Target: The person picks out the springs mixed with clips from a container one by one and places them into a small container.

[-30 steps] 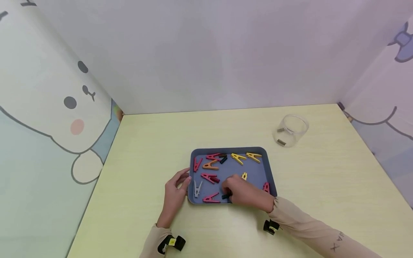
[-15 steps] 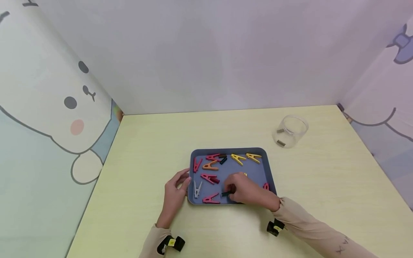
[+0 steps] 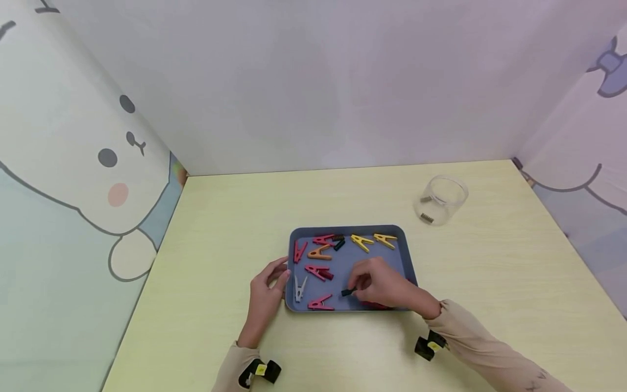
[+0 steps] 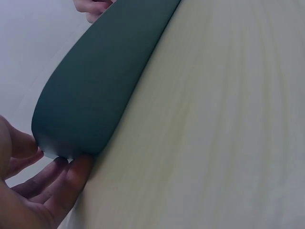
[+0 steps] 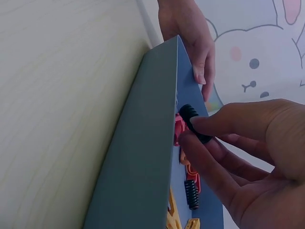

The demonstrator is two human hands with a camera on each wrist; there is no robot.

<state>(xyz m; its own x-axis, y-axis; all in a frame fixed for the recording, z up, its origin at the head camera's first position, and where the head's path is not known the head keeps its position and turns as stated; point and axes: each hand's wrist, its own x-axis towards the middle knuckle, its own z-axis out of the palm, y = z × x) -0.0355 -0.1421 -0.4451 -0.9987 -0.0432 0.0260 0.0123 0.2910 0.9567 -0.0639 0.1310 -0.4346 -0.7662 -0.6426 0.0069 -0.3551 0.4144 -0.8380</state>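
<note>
In the head view my left hand [image 3: 266, 288] holds the left side of the blue-grey tray [image 3: 409, 256], thumb at the rim and fingers against the outer wall [image 4: 86, 95]. My right hand [image 3: 379, 283] is over the tray's lower right part. Between thumb and fingertips it pinches a black coil spring [image 5: 190, 117], lifted off the tray floor. Around it lie a pink clip [image 3: 320, 302], a grey clip [image 3: 300, 288], a red clip [image 3: 317, 271], an orange clip [image 3: 319, 252] and yellow clips [image 3: 361, 242]. The right hand hides part of the tray.
A clear round jar [image 3: 453, 204] with a couple of springs [image 3: 426, 218] inside stands at the back right of the pale wooden table [image 3: 220, 228]. Another black spring [image 3: 339, 245] lies among the clips. A wall [image 3: 343, 81] rises behind the table.
My right hand has moved a little to the right and up, lifting the black spring from the tray floor. The left hand and tray have stayed in place.
</note>
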